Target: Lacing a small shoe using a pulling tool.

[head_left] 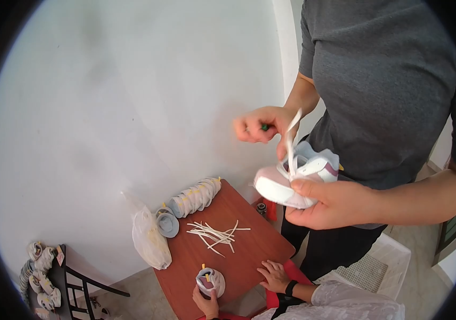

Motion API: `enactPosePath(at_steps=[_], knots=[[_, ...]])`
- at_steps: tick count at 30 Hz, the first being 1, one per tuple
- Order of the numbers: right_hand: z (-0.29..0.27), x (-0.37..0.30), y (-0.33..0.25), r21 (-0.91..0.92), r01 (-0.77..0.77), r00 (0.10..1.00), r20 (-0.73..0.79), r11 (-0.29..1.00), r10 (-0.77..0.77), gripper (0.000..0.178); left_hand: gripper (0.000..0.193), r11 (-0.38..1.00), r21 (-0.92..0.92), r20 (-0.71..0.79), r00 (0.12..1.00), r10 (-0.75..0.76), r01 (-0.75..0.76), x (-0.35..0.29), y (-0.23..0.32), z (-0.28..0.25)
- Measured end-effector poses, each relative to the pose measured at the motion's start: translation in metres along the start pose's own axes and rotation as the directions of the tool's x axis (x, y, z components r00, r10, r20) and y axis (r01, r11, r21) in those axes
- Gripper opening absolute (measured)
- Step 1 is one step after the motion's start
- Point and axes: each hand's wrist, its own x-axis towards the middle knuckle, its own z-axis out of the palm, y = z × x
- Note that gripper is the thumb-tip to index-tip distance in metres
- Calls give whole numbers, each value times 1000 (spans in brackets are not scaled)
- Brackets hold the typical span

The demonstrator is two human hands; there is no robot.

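Near the front edge of the table, my left hand (206, 306) is closed around the side of a small pale shoe upper (216, 282) with a grey-blue lining and yellow pull tabs. The upper rests on the brown tabletop (249, 234). My right hand (275, 276), with a black band at the wrist, lies flat at the table's right edge, fingers spread and nothing in them. Beyond my hands lies a loose pile of white shoelaces (214, 234).
A row of nested shoe uppers (196, 197) lies at the table's back left, beside a plastic bag (148, 237). A standing co-worker (382, 90) holds a white-and-pink shoe (284, 186) and its lace. A black rack (81, 282) with more uppers and a white crate (393, 261) flank the table.
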Motion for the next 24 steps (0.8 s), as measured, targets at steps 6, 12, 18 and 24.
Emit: enactPosePath(at_steps=[6,12,18,24], knots=[[0,-1,1,2,-3,1000,0,1000,3,57,54,1000,-14,-7,1000,7,-7,4,28,-9],[3,-1,2,-6,-2,1000,24,1000,2,58,51,999,-31,-51,998,39,-40,6,37,-13],[4,-1,3,-8,-1,1000,25,1000,1,58,51,998,-14,-61,996,62,-63,7,31,-11],[3,-1,3,-2,-1,1000,12,1000,1,58,50,997,-13,-65,995,77,-78,6,34,-12]])
